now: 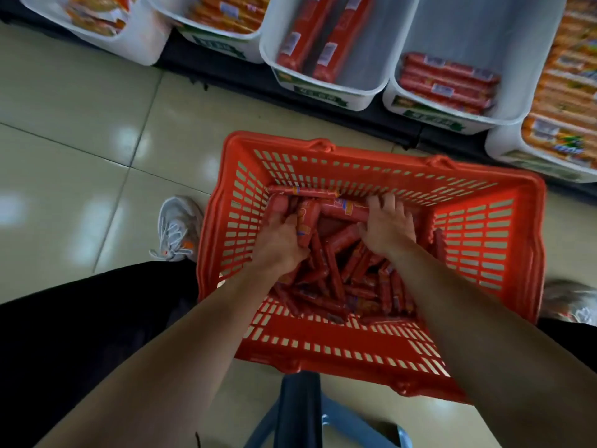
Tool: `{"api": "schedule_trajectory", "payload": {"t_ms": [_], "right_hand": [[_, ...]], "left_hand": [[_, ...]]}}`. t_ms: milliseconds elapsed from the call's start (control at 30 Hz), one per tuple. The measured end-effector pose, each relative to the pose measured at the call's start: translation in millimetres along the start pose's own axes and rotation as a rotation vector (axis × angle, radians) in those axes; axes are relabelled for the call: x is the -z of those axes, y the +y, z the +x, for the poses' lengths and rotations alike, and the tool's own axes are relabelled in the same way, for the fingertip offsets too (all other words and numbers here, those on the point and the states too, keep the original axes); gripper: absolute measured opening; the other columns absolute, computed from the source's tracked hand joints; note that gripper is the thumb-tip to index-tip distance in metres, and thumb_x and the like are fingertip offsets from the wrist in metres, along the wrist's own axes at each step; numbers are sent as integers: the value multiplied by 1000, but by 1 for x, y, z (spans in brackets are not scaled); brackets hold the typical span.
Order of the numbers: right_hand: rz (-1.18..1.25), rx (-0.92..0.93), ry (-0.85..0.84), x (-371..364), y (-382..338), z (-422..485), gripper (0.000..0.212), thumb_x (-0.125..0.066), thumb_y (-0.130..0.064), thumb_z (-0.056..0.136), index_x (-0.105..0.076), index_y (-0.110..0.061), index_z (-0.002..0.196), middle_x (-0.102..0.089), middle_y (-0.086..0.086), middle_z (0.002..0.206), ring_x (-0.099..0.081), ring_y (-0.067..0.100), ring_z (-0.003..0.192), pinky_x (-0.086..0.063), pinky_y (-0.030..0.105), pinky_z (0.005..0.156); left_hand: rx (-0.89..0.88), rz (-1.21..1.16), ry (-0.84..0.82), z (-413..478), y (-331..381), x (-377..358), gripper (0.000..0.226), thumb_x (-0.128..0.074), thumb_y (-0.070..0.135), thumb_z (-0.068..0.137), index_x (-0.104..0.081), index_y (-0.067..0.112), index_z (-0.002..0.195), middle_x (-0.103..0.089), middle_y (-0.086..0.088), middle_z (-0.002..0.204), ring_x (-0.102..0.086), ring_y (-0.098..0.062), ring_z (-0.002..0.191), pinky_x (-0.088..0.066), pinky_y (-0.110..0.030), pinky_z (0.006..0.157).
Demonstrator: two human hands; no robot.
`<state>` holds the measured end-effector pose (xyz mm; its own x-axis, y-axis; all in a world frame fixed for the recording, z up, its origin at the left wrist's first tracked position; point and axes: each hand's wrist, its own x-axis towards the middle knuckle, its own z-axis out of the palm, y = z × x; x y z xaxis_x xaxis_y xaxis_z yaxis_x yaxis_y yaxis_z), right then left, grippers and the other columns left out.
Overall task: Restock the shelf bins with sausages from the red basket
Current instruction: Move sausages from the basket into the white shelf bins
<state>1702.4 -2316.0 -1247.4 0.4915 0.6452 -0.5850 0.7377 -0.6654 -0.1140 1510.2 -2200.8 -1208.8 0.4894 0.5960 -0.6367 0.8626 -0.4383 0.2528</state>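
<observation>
Sausages (pixel 342 279) lie heaped inside the red basket (pixel 484 189), which sits on the tiled floor (pixel 80 124). Reaching in, the left hand (pixel 279 236) grips a bundle of them, and the right hand (pixel 387 226) curls its fingers around more at the far side. White shelf bins (pixel 365 46) stand just beyond, partly filled.

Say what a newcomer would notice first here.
The red basket fills mid-frame, heaped with sausages. Both hands are down in it: the left hand grips a bundle and the right hand curls over more. Along the top edge runs a row of white bins, two of them only partly stocked.
</observation>
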Motion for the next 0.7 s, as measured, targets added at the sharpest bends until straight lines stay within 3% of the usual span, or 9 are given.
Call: {"api": "schedule_trajectory", "payload": {"t_ms": [100,200,267,333,433,533,600,667,700], "right_hand": [[-22,10,1,-2,7,-1,53,-55,-47,91,-40,-15,130,-53,15,132,-47,34,125,-37,47,102],[-34,28,-94,5,18,-7,68,-59,-57,87,-43,-14,138,-42,17,140,-40,37,130,-38,48,103],[53,-6,-173,6,24,-17,75,-59,-61,86,-44,-11,139,-37,19,145,-40,39,132,-40,48,103],[195,-54,-203,7,28,-31,76,-63,-57,85,-43,-6,138,-44,21,142,-50,39,125,-46,45,100],[349,-85,-174,15,35,-57,68,-70,-47,83,-44,-10,134,-62,17,124,-63,35,108,-49,37,87],[450,-47,-165,39,35,-84,52,-71,-41,86,-53,-20,130,-68,7,117,-64,27,104,-36,26,83],[484,-16,-155,57,33,-101,38,-69,-44,87,-61,-27,120,-71,0,104,-66,16,86,-40,22,71],[489,1,-136,78,29,-119,33,-67,-51,86,-62,-32,113,-69,-8,88,-65,7,70,-45,21,60],[484,17,-114,88,27,-127,38,-66,-54,84,-63,-33,116,-69,-8,89,-66,8,71,-48,23,62]], "left_hand": [[-74,40,-18,-2,1,1,77,-71,44,82,-34,35,150,-44,-6,149,-50,-30,128,-42,-39,106],[-76,32,-196,-6,9,0,94,-71,38,85,-10,42,156,-50,-8,144,-52,-29,126,-42,-38,107],[-7,-119,-289,-10,14,-3,100,-74,32,84,-5,38,157,-51,-10,142,-55,-30,123,-45,-39,105],[25,-252,-263,-13,15,0,83,-75,31,83,-29,26,152,-58,-8,133,-59,-26,116,-48,-36,100],[55,-345,-215,-17,14,16,45,-73,34,81,-59,23,123,-68,-2,106,-66,-22,94,-53,-35,84],[23,-338,-174,-25,14,39,35,-72,32,81,-62,21,113,-68,0,96,-68,-19,86,-48,-27,70],[4,-366,-153,-36,19,60,39,-72,32,78,-62,23,114,-70,0,93,-69,-16,78,-52,-27,66],[-41,-334,-115,-49,25,81,47,-74,32,75,-63,25,121,-70,1,103,-66,-15,87,-52,-28,77],[-59,-314,-90,-56,28,92,50,-75,32,74,-64,24,122,-70,0,106,-66,-16,91,-52,-29,82]]}}
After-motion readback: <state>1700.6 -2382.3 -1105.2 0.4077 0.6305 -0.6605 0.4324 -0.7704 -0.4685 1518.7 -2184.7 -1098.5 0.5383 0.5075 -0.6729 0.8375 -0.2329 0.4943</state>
